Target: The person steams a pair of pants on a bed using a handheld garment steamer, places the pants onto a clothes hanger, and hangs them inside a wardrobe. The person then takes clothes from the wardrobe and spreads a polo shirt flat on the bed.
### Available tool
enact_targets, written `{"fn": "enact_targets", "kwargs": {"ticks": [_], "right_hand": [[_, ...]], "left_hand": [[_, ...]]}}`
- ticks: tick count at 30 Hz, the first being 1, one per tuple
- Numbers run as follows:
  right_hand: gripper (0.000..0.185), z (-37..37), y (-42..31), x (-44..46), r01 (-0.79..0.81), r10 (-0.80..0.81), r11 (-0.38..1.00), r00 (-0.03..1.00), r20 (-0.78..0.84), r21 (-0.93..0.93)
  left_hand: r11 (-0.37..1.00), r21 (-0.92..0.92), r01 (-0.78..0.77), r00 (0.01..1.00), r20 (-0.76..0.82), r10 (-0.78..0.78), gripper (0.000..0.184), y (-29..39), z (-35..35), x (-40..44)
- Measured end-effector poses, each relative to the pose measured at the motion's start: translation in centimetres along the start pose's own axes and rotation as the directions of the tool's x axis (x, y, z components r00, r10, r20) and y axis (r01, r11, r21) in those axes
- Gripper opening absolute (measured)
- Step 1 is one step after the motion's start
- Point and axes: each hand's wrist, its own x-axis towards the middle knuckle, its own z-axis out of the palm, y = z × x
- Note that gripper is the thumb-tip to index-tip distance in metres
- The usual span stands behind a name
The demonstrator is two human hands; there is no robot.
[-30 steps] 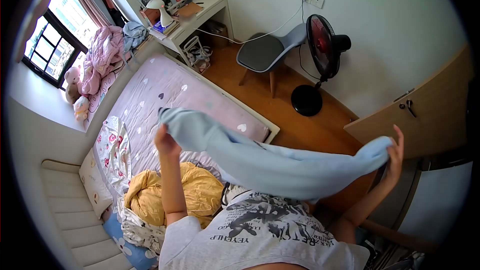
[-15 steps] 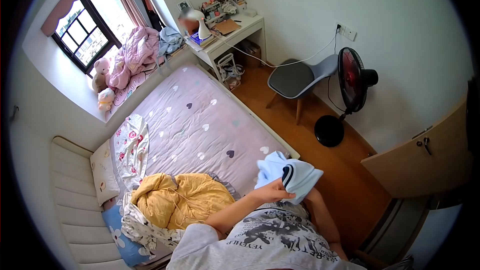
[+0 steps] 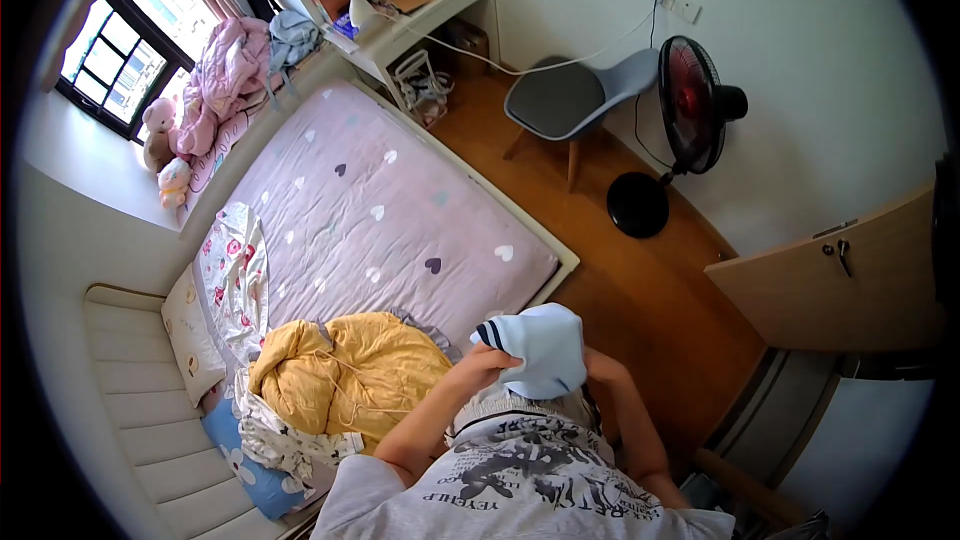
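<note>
Left hand (image 3: pixel 487 367) pinched closed on the light-blue garment (image 3: pixel 548 348) near its dark stripes. Right hand (image 3: pixel 601 366) at its other side; fingers hidden, grip cannot be told

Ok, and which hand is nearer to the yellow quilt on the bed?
Left. The left hand holds the light blue cloth on the side toward the yellow quilt; the right hand, partly hidden, is at the cloth's opposite side, farther away.
</note>
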Motion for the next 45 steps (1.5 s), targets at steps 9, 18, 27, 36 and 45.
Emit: {"fn": "enact_targets", "kwargs": {"ticks": [9, 18, 27, 36, 45], "right_hand": [[0.052, 1.7, -1.4, -2.7, 0.141, -0.119, 0.929, 0.989, -0.084, 0.343], [0.056, 1.4, -5.2, -6.3, 0.504, -0.38, 0.735, 0.86, -0.341, 0.453], [0.052, 4.1, -5.3, -1.4, -0.093, -0.304, 0.791, 0.799, -0.519, -0.605], [0.028, 4.5, -8.9, -0.5, -0.164, -0.222, 0.694, 0.878, -0.425, -0.701], [0.033, 4.7, -11.6, -1.0, 0.173, -0.729, 0.211, 0.684, -0.037, -0.962]], "left_hand": [[0.97, 0.226, -0.088, 0.983, 0.178, 0.047, 0.044, -0.7, -0.4, -0.2], [0.064, 0.959, -0.275, 0.291, 0.02, 0.957, 0.036, 4.0, 1.0, 1.9], [0.172, 0.786, -0.594, 0.682, 0.379, 0.626, 0.048, -4.8, 5.1, 4.9], [0.478, 0.768, -0.426, 0.882, 0.235, 0.408, 0.019, -1.6, 1.6, 4.5], [0.975, 0.017, 0.222, 0.956, 0.194, -0.221, 0.031, -0.6, 1.7, 4.7]]}}
